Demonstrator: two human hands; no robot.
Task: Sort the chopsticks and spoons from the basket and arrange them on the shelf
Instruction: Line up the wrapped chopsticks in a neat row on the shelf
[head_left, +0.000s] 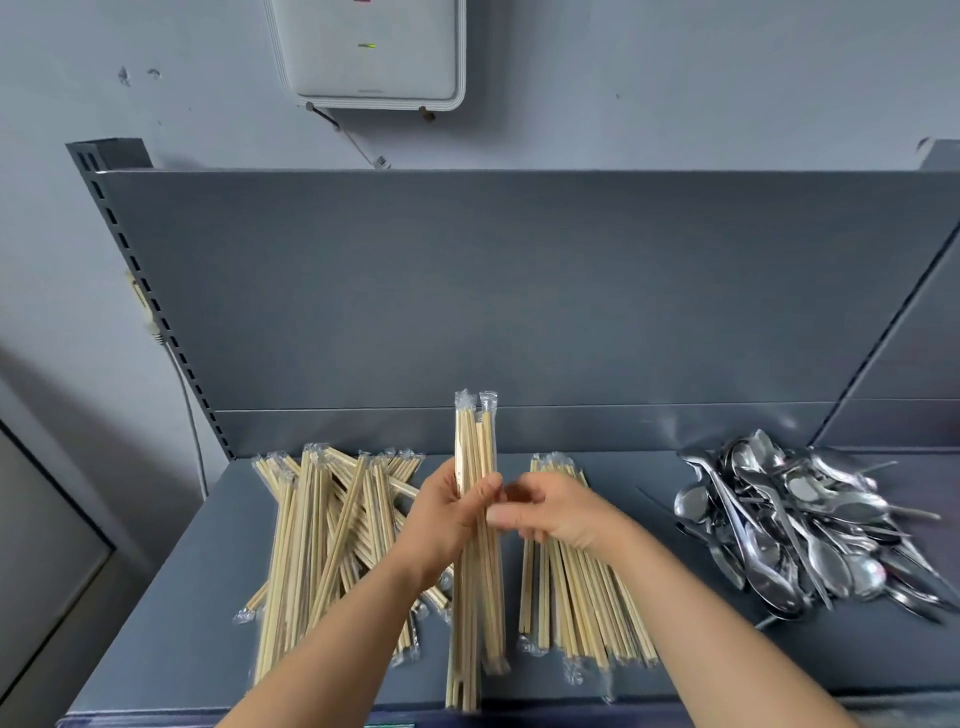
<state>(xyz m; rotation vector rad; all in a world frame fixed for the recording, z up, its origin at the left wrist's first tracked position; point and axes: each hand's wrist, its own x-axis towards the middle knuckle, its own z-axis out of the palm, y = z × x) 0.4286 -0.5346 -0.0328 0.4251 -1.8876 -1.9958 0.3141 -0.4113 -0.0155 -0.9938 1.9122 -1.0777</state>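
Observation:
My left hand (447, 514) grips a bundle of plastic-wrapped wooden chopsticks (475, 587) and holds it upright over the grey shelf (171, 613). My right hand (550, 512) touches the same bundle from the right, fingers curled against it at mid-height. On the left of the shelf a messy pile of wrapped chopsticks (327, 540) lies crossed. A tidier, aligned pile of chopsticks (582, 597) lies on the right, partly under my right forearm. A heap of metal spoons (800, 525) sits at the far right of the shelf. The basket is out of view.
The shelf's grey back panel (519, 291) rises behind the piles, with a slotted upright (135, 270) at its left. A white box (369, 52) hangs on the wall above. A cable (182, 384) runs down the wall on the left.

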